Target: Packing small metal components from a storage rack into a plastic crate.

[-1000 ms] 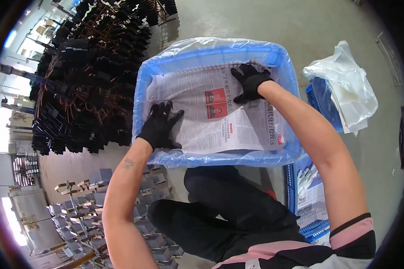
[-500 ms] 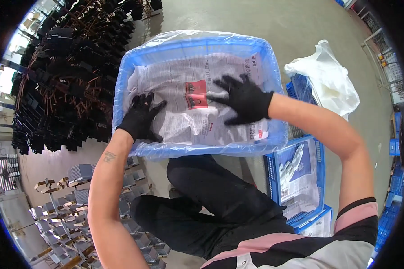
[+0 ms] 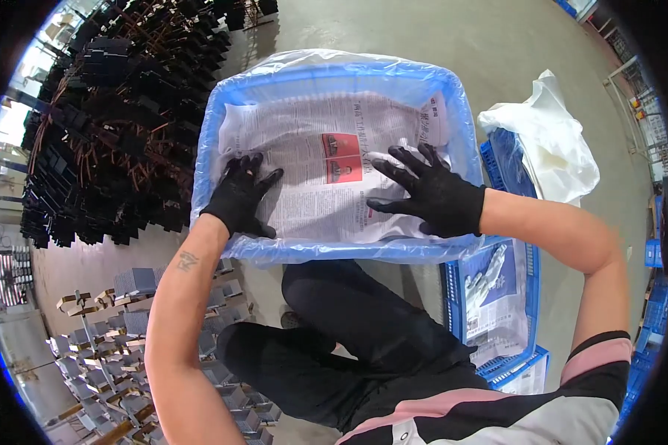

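Observation:
In front of me stands a blue plastic crate (image 3: 334,251), lined with a clear plastic bag (image 3: 289,63) folded over its rim. A newspaper sheet (image 3: 297,189) with a red picture block covers the bottom. My left hand (image 3: 239,196), in a black glove, rests spread on the paper at the crate's left side. Also black-gloved, my right hand (image 3: 436,194) lies with fingers apart on the newspaper's right part. Neither hand grips anything. The paper under both palms is hidden.
A second blue crate (image 3: 533,297) with newspaper inside stands lower right. White plastic sheeting (image 3: 553,141) drapes over another blue container at the right. Racks of dark plates (image 3: 104,148) fill the left, and grey blocks on stands (image 3: 137,322) are at the lower left.
My right hand has moved right and toward me across the newspaper. My left hand stays at about the same spot on the paper. The sheet looks somewhat flatter.

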Motion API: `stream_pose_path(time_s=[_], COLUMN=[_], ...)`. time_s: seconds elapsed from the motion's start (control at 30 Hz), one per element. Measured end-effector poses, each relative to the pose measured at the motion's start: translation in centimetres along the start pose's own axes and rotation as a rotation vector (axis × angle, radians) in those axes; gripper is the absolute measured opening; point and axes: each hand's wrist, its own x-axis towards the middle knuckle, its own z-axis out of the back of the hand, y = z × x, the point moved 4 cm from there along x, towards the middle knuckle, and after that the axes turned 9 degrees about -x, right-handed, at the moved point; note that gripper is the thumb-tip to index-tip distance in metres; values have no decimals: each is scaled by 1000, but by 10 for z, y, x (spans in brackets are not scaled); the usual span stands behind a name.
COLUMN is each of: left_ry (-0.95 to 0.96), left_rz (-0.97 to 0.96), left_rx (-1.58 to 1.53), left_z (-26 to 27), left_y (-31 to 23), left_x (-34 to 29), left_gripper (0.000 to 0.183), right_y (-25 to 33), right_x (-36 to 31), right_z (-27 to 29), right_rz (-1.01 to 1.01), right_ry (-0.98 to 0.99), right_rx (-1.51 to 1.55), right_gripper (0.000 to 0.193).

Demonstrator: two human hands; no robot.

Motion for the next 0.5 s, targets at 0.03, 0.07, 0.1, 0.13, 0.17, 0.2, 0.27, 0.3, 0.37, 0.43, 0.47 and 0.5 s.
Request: stream_pose_path(time_s=[0.03, 0.07, 0.1, 0.13, 0.17, 0.2, 0.27, 0.3, 0.37, 0.43, 0.47, 0.5], left_ry=[-3, -2, 22, 44, 65, 65, 40, 27, 37, 58, 59, 53], left_rz=[2, 3, 2, -6, -14, -15, -15, -12, 2, 30, 26, 18], left_rx=[-11, -10, 2, 15, 28, 28, 31, 33, 29, 22, 22, 24], left_z=[1, 2, 2, 6, 9, 9, 12, 13, 12, 10, 10, 11], left_y=[0, 1, 3, 3, 2, 3, 6, 7, 7, 7, 8, 9], left_x=[0, 0, 0, 3, 5, 5, 4, 4, 5, 7, 7, 6], left_gripper=[131, 131, 131, 130, 130, 130, 130, 130, 130, 130, 130, 130], right_y=[2, 3, 5, 4, 2, 0, -3, -2, 5, 5, 2, 0], right_x=[-1, -2, -3, -6, -9, -10, -14, -14, -12, -14, -17, -21], right_z=[-3, -13, -25, -36, -44, -49, -58, -56, -44, -42, -47, -52], right_rz=[0, 14, 27, 34, 28, 56, 111, 111, 51, 20, -13, -45], right_ry=[-2, 98, 198, 299, 298, 229, 92, 93, -45, -112, 26, 163], right_rx=[0, -2, -4, -8, -8, -49, -131, -131, -134, -134, -109, -83], right_gripper=[66, 67, 68, 70, 70, 70, 71, 71, 69, 67, 67, 67])
